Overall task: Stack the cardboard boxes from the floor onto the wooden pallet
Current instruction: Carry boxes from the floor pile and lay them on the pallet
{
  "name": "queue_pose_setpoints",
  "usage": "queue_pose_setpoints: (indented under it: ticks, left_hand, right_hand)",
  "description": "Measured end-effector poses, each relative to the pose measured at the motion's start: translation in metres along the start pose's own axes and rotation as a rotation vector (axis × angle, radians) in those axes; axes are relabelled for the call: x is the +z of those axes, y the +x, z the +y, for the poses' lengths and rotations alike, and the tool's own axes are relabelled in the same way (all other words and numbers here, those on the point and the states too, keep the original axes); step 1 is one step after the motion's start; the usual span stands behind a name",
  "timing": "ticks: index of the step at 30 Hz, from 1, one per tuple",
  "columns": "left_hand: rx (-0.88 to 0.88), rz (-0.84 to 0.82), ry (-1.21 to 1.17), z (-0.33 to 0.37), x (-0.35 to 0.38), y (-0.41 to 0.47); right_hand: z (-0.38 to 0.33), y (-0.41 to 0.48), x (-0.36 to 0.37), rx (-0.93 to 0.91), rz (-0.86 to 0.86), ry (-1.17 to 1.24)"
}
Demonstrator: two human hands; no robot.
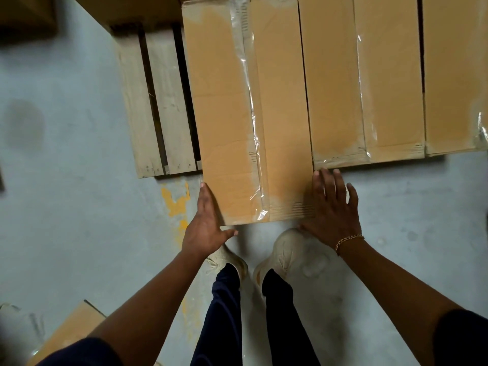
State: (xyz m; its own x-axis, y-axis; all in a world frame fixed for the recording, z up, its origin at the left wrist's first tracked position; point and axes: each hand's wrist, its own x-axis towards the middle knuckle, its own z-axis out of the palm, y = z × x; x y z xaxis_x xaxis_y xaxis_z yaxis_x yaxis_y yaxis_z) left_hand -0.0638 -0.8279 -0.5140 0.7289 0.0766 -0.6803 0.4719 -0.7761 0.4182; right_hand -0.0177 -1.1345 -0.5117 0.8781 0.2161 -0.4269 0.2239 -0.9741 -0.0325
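The cardboard box [237,122] runs lengthwise away from the person, its near end overhanging the wooden pallet [161,101]. The left hand [208,223] and right hand [334,207] flank that end (palms flat, fingers straight).

Two uncovered slats of the wooden pallet [166,101] at upper centre-left and the bare concrete floor [66,167] across the left of the frame lie open beside the long cardboard box [232,114], whose near end juts past the pallet's edge. On its right that box lies close against the second box [361,75], while a thin dark gap parts the second from the third box [454,75] at upper right. The left hand [208,225] and right hand [332,207], fingers straight, flank the jutting end, pale shoes [290,253] stand just below it, and another box [71,328] fills the lower left.
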Motion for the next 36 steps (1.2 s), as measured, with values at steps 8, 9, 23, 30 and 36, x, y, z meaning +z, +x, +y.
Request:
queue_pose_setpoints:
  ticks: [8, 9, 23, 30, 36]
  left_hand:
    - [-0.006, 0.032, -0.016, 0.003, -0.004, 0.005]
    - [0.001, 0.036, -0.016, 0.004, -0.005, 0.007]
    - [0.006, 0.08, -0.035, 0.015, -0.028, 0.043]
    - [0.009, 0.108, -0.039, 0.023, -0.04, 0.057]
    - [-0.011, 0.112, -0.043, 0.029, -0.05, 0.068]
  right_hand:
    - [0.005, 0.011, 0.001, 0.049, -0.023, -0.05]
    - [0.005, 0.012, 0.001, 0.066, -0.024, -0.04]
    - [0.007, 0.054, -0.011, 0.102, 0.069, -0.015]
    - [0.008, 0.073, -0.023, 0.115, 0.139, -0.015]
    - [0.006, 0.084, -0.03, 0.141, 0.142, -0.036]
